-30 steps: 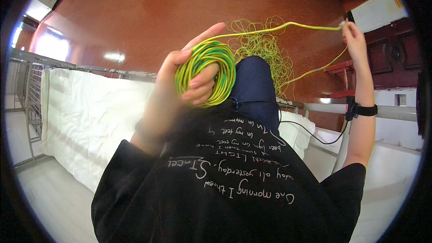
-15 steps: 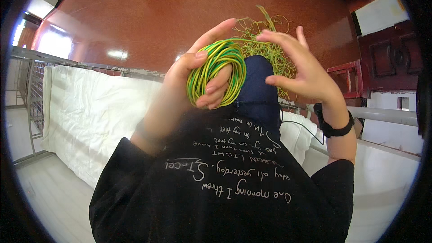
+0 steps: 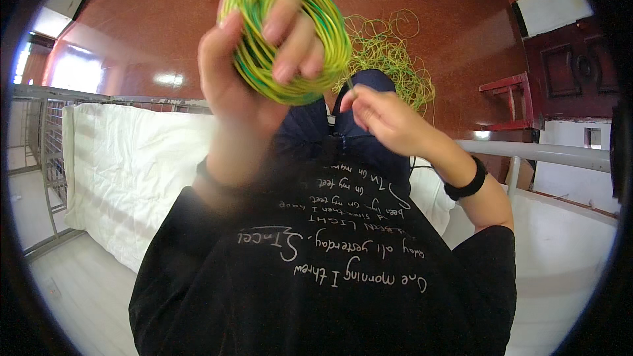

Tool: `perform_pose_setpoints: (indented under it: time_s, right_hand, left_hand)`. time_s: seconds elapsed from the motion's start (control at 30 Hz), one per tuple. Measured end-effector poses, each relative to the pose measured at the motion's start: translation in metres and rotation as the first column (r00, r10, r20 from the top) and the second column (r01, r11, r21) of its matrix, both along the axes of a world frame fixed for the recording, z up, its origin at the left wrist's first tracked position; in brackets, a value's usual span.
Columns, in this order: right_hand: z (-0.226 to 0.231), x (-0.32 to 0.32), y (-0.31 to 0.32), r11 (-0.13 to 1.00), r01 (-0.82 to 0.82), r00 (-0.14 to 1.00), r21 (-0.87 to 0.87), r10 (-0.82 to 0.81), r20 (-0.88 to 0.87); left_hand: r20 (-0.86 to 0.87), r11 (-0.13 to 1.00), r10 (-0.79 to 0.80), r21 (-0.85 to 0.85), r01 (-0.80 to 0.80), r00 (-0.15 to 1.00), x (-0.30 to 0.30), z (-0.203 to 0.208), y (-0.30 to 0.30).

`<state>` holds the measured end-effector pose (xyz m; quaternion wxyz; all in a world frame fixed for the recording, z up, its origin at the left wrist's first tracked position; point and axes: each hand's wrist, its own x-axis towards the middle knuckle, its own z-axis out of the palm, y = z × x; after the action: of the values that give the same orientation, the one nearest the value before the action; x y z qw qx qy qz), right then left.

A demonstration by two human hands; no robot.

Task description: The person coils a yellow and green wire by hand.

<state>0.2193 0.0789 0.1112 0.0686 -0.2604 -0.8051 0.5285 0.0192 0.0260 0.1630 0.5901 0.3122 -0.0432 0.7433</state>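
A thick round coil of yellow-and-green electrical wire is raised in front of me, slightly blurred. My left hand is closed on it, several fingers passing through its middle and the rest against its outer side. Just below the coil's right edge, my right hand pinches a short visible stretch of wire between thumb and fingers. Beyond my knees, more of the same wire lies in a loose tangled heap on the floor.
I sit on a bed with white bedding and a metal rail at the right. A red wooden stool stands at the right on the reddish-brown floor. A dark red panelled door is behind it.
My left hand has lifted the coil up and to the left, closer to view. My right hand, spread open before, has come down and left and now pinches the wire.
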Motion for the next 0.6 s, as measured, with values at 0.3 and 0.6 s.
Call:
perform_pose_setpoints:
  time_s: [0.3, 0.6]
  right_hand:
    - [0.027, 0.006, -0.037, 0.756, -0.266, 0.962, 0.598, 0.248, 0.114]
    - [0.056, 0.018, -0.012, 0.614, -0.035, 0.993, 0.789, 0.109, -0.040]
  left_hand:
    - [-0.468, 0.874, 0.398, -0.068, -0.481, 0.789, -0.005, -0.040, 0.025]
    - [-0.779, 0.865, 0.045, -0.284, -0.415, 0.626, 0.024, -0.086, 0.018]
